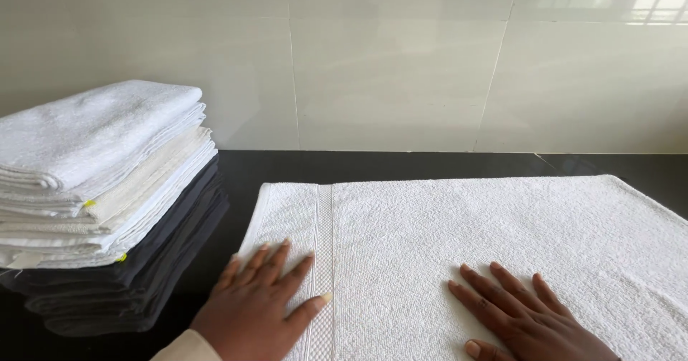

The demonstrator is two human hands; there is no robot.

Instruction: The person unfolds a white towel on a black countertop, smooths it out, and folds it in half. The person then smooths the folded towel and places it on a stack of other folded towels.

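Observation:
A white terry towel (466, 225) lies spread flat on a black countertop (401, 164), with a woven band running near its left end. My left hand (258, 304) rests palm down on the towel's left end, fingers apart, across the band and the towel's left edge. My right hand (527, 314) lies flat on the towel's middle, fingers spread and pointing up-left. Neither hand holds anything.
A stack of folded towels (100, 182) stands at the left on the counter, white ones on top and dark grey ones beneath. A pale tiled wall (387, 60) rises behind the counter. The spread towel runs off the right side of the view.

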